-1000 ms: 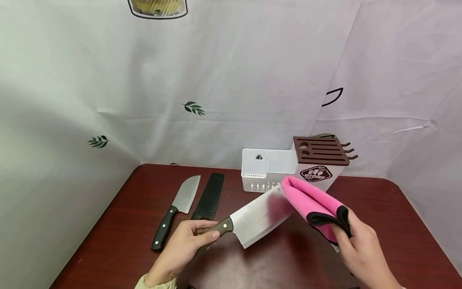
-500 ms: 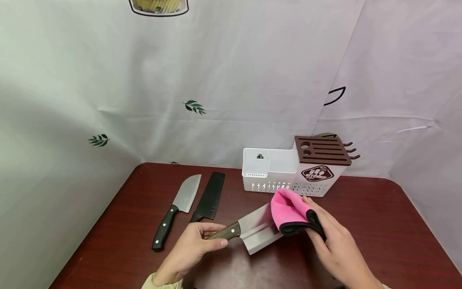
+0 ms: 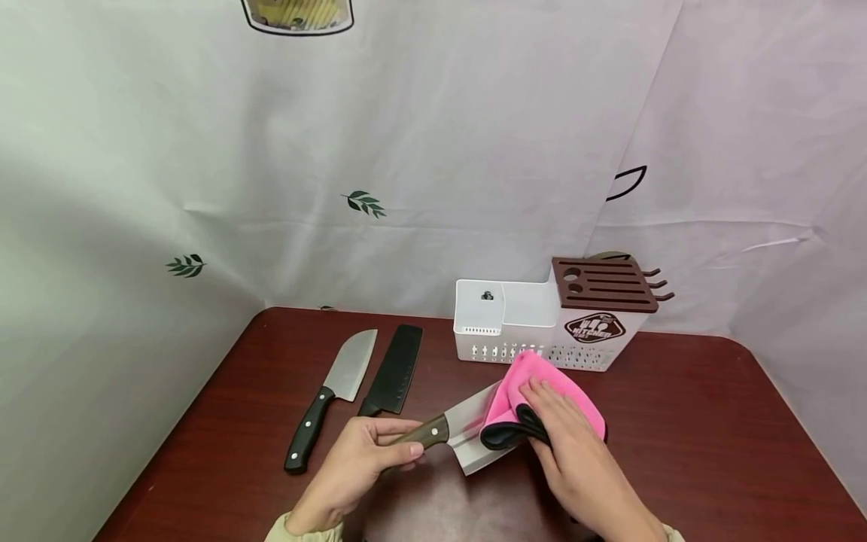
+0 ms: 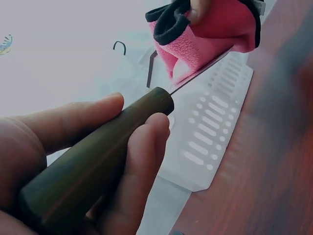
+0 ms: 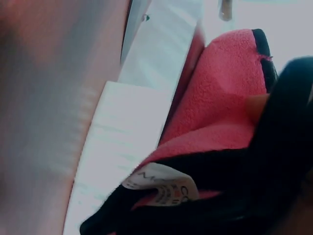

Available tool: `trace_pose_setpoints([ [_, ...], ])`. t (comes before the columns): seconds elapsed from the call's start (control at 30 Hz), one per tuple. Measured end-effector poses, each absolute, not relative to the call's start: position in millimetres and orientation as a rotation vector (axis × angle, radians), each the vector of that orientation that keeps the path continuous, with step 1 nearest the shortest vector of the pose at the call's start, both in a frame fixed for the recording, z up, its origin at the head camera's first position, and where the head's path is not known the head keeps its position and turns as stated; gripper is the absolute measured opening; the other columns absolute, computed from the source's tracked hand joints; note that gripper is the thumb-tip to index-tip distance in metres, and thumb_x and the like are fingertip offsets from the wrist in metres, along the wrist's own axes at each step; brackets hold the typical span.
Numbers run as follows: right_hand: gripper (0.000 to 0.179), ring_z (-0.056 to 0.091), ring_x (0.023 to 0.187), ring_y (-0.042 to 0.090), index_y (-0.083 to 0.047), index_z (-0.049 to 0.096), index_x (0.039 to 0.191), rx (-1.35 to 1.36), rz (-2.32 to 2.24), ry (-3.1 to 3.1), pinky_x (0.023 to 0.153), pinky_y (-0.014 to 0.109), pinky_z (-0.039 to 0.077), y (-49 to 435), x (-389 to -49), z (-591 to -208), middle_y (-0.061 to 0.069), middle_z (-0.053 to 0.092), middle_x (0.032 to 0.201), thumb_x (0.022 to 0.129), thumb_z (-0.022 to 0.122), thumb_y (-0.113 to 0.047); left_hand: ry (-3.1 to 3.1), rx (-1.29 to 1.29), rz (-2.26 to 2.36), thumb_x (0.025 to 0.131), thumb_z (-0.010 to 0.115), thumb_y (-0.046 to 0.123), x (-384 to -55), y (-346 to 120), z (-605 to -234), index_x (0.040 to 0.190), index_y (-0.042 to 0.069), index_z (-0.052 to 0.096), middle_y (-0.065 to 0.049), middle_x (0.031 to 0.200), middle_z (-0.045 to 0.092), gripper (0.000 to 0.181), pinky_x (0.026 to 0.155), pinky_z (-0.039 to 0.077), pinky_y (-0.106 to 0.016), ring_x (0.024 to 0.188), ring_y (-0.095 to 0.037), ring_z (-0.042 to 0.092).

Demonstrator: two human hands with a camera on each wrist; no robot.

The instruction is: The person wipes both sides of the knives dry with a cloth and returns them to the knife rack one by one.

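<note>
My left hand (image 3: 359,467) grips the brown riveted handle of a cleaver (image 3: 467,418), its broad silver blade pointing up and to the right over the table. In the left wrist view the handle (image 4: 98,161) lies between thumb and fingers, the blade seen nearly edge-on. A pink cloth (image 3: 518,373) with black edging is folded over the outer part of the blade, hiding its tip. My right hand (image 3: 576,459) holds that cloth, fingers laid along its top and thumb at the folded edge. The right wrist view shows the cloth (image 5: 220,98) close up, with a white label (image 5: 161,183).
Left of the cleaver lie a black-handled knife (image 3: 348,365) with a silver blade and a black-bladed knife (image 3: 396,369). Behind stands a white perforated holder (image 3: 528,305) with a brown slotted top (image 3: 609,295) and side hooks. A pale curtain (image 3: 440,150) backs the dark red table (image 3: 711,421).
My right hand has moved left with the pink cloth, from the blade's far end further along toward the handle. The cleaver has turned slightly in my left hand, which stays nearly in place.
</note>
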State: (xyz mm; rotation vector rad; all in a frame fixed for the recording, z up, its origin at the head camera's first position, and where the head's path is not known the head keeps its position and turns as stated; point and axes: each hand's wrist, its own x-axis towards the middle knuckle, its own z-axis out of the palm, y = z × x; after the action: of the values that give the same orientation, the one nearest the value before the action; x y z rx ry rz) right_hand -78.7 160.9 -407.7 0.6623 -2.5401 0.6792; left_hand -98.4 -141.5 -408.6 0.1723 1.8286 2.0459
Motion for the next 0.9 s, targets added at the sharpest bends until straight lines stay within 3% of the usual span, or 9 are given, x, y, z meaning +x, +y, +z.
trace_pose_setpoints([
  [0.2, 0.05, 0.053, 0.131, 0.033, 0.001, 0.057, 0.137, 0.662, 0.669, -2.468, 0.121, 0.025, 0.016, 153, -81, -413, 0.014, 0.057, 0.143, 0.089, 0.068, -0.005, 1.822, 0.16, 2.072, 0.088, 0.075, 0.0, -100, -141, -408, 0.122, -0.019, 0.06, -0.024, 0.106, 0.071, 0.042, 0.074, 0.059, -0.027, 0.082, -0.015, 0.072],
  [0.3, 0.036, 0.056, 0.128, 0.03, 0.0, 0.058, 0.133, 0.677, 0.667, -2.44, 0.119, 0.029, 0.022, 149, -81, -415, 0.011, 0.059, 0.14, 0.102, 0.055, -0.018, 1.817, 0.143, 2.077, 0.087, 0.075, -0.001, -99, -141, -407, 0.123, -0.02, 0.059, -0.025, 0.106, 0.071, 0.043, 0.076, 0.059, -0.028, 0.083, -0.016, 0.072],
  [0.37, 0.041, 0.057, 0.127, 0.028, -0.002, 0.059, 0.131, 0.688, 0.662, -2.437, 0.118, 0.031, 0.024, 145, -80, -417, 0.01, 0.06, 0.139, 0.109, 0.042, -0.031, 1.823, 0.126, 2.074, 0.087, 0.075, -0.002, -99, -140, -407, 0.123, -0.019, 0.06, -0.025, 0.106, 0.071, 0.043, 0.076, 0.059, -0.029, 0.083, -0.016, 0.072],
  [0.47, 0.056, 0.058, 0.127, 0.026, -0.003, 0.06, 0.131, 0.717, 0.663, -2.444, 0.117, 0.031, 0.025, 138, -77, -419, 0.009, 0.061, 0.138, 0.109, 0.027, -0.042, 1.833, 0.102, 2.068, 0.087, 0.075, -0.001, -100, -140, -408, 0.123, -0.018, 0.061, -0.025, 0.106, 0.071, 0.042, 0.076, 0.059, -0.029, 0.082, -0.018, 0.072],
  [0.6, 0.043, 0.057, 0.128, 0.025, -0.004, 0.061, 0.131, 0.788, 0.646, -2.441, 0.115, 0.032, 0.026, 129, -73, -420, 0.008, 0.061, 0.138, 0.108, 0.04, -0.035, 1.849, 0.081, 2.062, 0.088, 0.074, 0.0, -101, -139, -409, 0.124, -0.017, 0.06, -0.025, 0.109, 0.071, 0.042, 0.076, 0.059, -0.029, 0.084, -0.02, 0.073],
  [0.73, 0.039, 0.058, 0.127, 0.026, -0.005, 0.063, 0.127, 0.848, 0.586, -2.412, 0.111, 0.036, 0.029, 120, -68, -420, 0.007, 0.062, 0.137, 0.092, 0.056, -0.022, 1.852, 0.081, 2.066, 0.089, 0.074, 0.0, -101, -138, -410, 0.124, -0.018, 0.06, -0.026, 0.109, 0.07, 0.042, 0.076, 0.06, -0.029, 0.087, -0.022, 0.073],
  [0.83, 0.034, 0.059, 0.126, 0.025, -0.007, 0.063, 0.124, 0.88, 0.527, -2.407, 0.112, 0.034, 0.028, 115, -66, -419, 0.007, 0.063, 0.135, 0.102, 0.045, -0.026, 1.857, 0.084, 2.067, 0.089, 0.075, 0.001, -101, -138, -410, 0.123, -0.018, 0.06, -0.026, 0.109, 0.07, 0.042, 0.076, 0.06, -0.03, 0.087, -0.023, 0.073],
  [0.9, 0.044, 0.058, 0.127, 0.025, -0.008, 0.063, 0.124, 0.898, 0.515, -2.416, 0.115, 0.031, 0.024, 113, -65, -419, 0.007, 0.063, 0.136, 0.109, 0.03, -0.033, 1.86, 0.08, 2.066, 0.088, 0.075, 0.002, -102, -138, -409, 0.123, -0.018, 0.061, -0.025, 0.108, 0.071, 0.042, 0.076, 0.06, -0.03, 0.088, -0.022, 0.073],
])
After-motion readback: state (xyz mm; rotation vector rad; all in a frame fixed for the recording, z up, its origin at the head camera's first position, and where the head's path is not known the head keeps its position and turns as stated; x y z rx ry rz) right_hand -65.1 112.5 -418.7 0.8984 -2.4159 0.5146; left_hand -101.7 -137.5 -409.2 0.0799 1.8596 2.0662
